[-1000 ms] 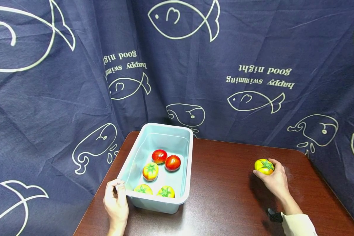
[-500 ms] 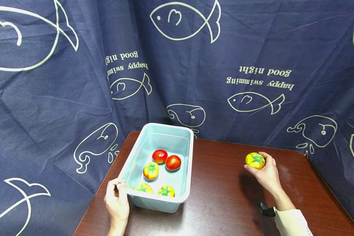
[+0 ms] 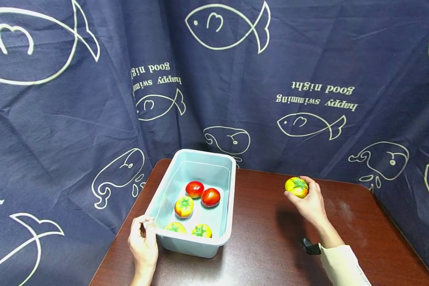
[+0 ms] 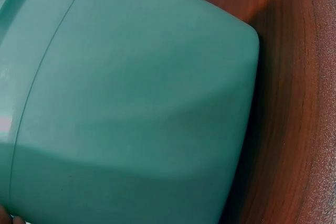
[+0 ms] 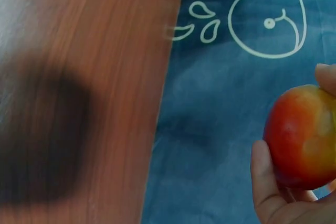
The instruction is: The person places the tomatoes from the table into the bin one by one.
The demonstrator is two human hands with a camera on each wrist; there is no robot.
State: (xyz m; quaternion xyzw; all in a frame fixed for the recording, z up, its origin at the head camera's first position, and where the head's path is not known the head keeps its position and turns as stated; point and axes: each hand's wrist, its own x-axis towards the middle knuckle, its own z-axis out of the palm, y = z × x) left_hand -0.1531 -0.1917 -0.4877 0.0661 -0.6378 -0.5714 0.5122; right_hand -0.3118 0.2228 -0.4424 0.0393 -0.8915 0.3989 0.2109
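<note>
In the head view my right hand (image 3: 312, 203) grips a yellow tomato (image 3: 296, 187) with a green star-shaped top, held above the table at the right. The right wrist view shows the red-orange side of this tomato (image 5: 300, 137) between thumb and fingers. A light blue plastic bin (image 3: 232, 190) stands at the left of the table. My left hand (image 3: 143, 240) holds the bin's near left corner by the rim. Inside lie two red tomatoes (image 3: 210, 197) and several yellow ones (image 3: 184, 207). The left wrist view is mostly filled by the bin's outer wall (image 4: 142, 87).
A dark reddish-brown wooden table (image 3: 261, 238) bears the bin. Behind and to the left hangs a navy curtain (image 3: 236, 87) printed with white fish and whales. A black strap (image 3: 310, 247) sits at my right wrist, by a cream sleeve (image 3: 343, 264).
My right hand has moved left and slightly farther away across the table, carrying the yellow tomato with it. The left hand stays at the bin's corner, and the bin has not moved.
</note>
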